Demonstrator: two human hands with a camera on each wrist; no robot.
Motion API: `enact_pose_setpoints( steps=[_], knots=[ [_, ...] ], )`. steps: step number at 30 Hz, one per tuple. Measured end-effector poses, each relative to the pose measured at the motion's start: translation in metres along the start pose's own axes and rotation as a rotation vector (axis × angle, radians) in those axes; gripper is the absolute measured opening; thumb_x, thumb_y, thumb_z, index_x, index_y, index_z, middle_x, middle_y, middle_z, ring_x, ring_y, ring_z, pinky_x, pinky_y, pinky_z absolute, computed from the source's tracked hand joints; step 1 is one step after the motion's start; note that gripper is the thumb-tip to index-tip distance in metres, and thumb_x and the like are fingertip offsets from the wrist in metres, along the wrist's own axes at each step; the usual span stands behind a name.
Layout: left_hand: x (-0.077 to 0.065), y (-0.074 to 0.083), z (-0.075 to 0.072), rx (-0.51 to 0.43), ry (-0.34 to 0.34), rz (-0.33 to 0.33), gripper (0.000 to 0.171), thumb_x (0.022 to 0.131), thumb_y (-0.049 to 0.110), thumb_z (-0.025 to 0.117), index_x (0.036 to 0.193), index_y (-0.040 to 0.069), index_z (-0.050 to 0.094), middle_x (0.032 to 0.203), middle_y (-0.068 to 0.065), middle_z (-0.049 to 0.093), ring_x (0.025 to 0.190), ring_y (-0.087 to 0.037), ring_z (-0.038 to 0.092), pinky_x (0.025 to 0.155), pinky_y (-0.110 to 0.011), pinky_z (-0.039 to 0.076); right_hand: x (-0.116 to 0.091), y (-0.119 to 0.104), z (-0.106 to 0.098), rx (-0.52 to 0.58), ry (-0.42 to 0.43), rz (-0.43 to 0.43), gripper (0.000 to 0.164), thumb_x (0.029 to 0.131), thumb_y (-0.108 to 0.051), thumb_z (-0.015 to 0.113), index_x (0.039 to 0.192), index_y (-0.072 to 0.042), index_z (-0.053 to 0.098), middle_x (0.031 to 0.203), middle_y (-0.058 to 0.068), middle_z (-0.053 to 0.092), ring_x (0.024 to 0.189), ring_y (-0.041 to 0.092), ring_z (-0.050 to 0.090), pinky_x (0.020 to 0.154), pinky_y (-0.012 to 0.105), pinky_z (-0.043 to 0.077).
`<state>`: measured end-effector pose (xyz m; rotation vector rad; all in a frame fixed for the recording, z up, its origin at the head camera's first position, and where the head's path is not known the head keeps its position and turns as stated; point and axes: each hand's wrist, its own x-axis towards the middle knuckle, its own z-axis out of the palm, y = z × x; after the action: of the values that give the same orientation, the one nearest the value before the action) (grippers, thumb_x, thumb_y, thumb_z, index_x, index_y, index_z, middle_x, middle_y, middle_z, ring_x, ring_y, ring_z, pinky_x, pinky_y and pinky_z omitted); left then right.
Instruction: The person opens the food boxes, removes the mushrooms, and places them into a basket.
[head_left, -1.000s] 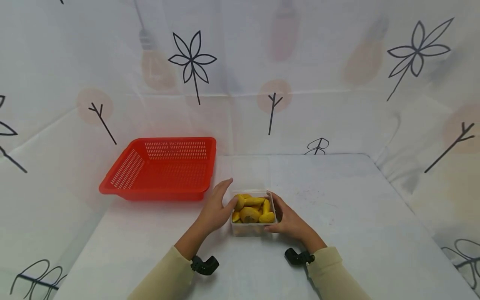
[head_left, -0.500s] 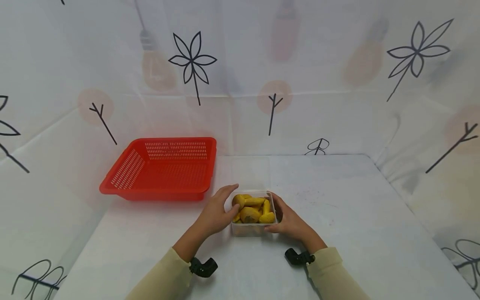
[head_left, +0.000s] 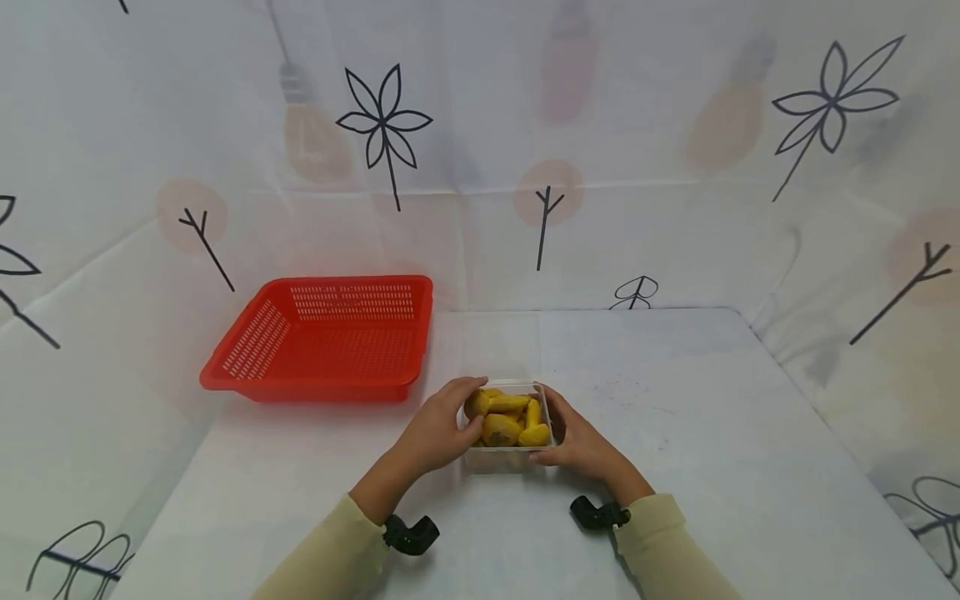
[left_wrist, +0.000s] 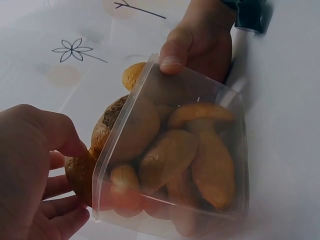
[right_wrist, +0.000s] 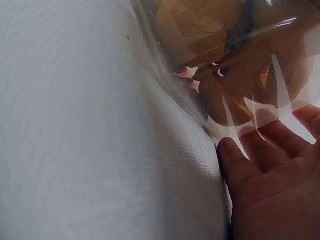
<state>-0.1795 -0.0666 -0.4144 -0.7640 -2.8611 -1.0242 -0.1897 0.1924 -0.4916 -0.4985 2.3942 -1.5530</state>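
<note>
A clear plastic container [head_left: 501, 461] stands on the white table, heaped with yellow-brown mushrooms [head_left: 510, 403]. Caps and stems show through its wall in the left wrist view. My left hand [head_left: 438, 425] is at the container's left rim, thumb and fingers around a rounded mushroom [left_wrist: 80, 176] that sticks up there. On the opposite side my right hand [head_left: 577, 442] grips the container, thumb at the near corner and fingers along the right wall. In the right wrist view, several fingers [right_wrist: 265, 150] lie against the clear plastic.
A red perforated plastic basket [head_left: 341, 392] stands at the back left of the table [head_left: 675, 467], with nothing seen inside. A white cloth [head_left: 480, 233] printed with plants and bulbs hangs behind and at both sides.
My left hand has drawn in over the container's left edge, its fingers bending down and closing on the mushroom there. The right hand and the container have stayed put.
</note>
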Motion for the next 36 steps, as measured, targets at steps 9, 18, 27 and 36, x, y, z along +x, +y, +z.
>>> enact_pose_setpoints(
  steps=[9, 18, 27, 36],
  knots=[
    [0.0004, -0.0005, -0.0001, 0.005, -0.029, -0.01, 0.048, 0.09, 0.02, 0.062, 0.137, 0.016, 0.052, 0.14, 0.001, 0.053, 0.116, -0.014, 0.056, 0.103, -0.035, 0.049, -0.0005, -0.0024, -0.0005, -0.001, -0.01, -0.008, 0.111, 0.071, -0.031, 0.085, 0.155, -0.024, 0.012, 0.162, 0.012, 0.017, 0.148, 0.037, 0.018, 0.117, 0.055, 0.022],
    [0.0018, -0.0031, 0.002, 0.022, -0.021, -0.008, 0.043, 0.091, 0.022, 0.062, 0.133, 0.017, 0.057, 0.139, 0.0, 0.053, 0.122, -0.017, 0.056, 0.102, -0.036, 0.049, -0.0007, -0.0012, -0.0005, -0.004, -0.01, -0.001, 0.111, 0.072, -0.03, 0.085, 0.155, -0.023, 0.012, 0.162, 0.012, 0.018, 0.148, 0.037, 0.02, 0.117, 0.055, 0.022],
    [0.0012, -0.0044, 0.0016, 0.04, -0.005, 0.018, 0.042, 0.092, 0.023, 0.063, 0.133, 0.017, 0.056, 0.137, 0.0, 0.055, 0.12, -0.016, 0.057, 0.101, -0.035, 0.05, -0.0019, -0.0008, -0.0005, -0.001, -0.008, -0.013, 0.11, 0.072, -0.027, 0.085, 0.155, -0.021, 0.013, 0.161, 0.014, 0.021, 0.147, 0.037, 0.022, 0.116, 0.055, 0.024],
    [0.001, -0.0024, -0.0024, 0.055, 0.045, 0.039, 0.041, 0.092, 0.022, 0.063, 0.132, 0.018, 0.057, 0.137, 0.001, 0.056, 0.118, -0.015, 0.058, 0.1, -0.034, 0.051, -0.0011, 0.0003, -0.0007, 0.004, -0.005, -0.019, 0.111, 0.071, -0.028, 0.086, 0.155, -0.023, 0.013, 0.16, 0.011, 0.024, 0.148, 0.036, 0.021, 0.117, 0.055, 0.022]
  ],
)
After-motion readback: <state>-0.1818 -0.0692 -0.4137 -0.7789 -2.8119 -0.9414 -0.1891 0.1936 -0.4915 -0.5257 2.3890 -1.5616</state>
